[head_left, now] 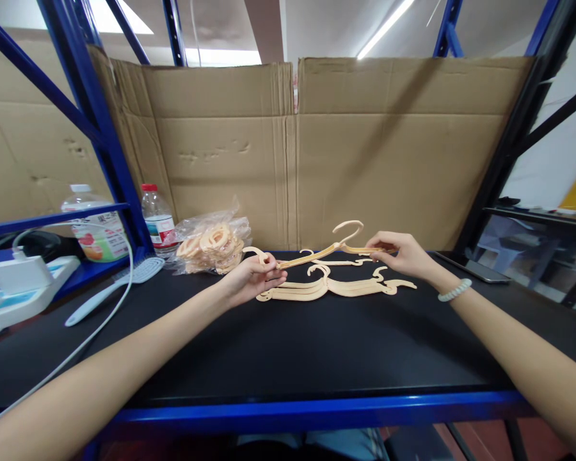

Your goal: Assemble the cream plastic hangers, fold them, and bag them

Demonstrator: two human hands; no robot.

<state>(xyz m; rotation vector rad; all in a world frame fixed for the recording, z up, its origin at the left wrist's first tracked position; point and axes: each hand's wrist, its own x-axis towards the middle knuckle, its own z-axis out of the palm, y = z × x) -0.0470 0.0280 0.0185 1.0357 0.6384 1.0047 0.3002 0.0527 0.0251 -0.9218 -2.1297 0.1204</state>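
A cream-coloured plastic hanger (312,257) is held up above the black tabletop, its hook pointing upward. My left hand (255,280) pinches its left end, where a curved piece sticks out past the fingers. At the other end, my right hand (397,255) grips the right arm of the hanger, hiding its tip. Below and behind it lie several matching hangers (312,292), nested together flat on the table. Another hanger (336,263) rests a little farther back, partly covered by the raised one.
A clear bag of cream ring-shaped pieces (214,246) sits back left, beside a red-capped bottle (158,218). Nearer are a hairbrush (120,288), a white cable (125,282) and a power strip (33,291). A phone (473,267) lies back right. Cardboard (403,153) walls the rear.
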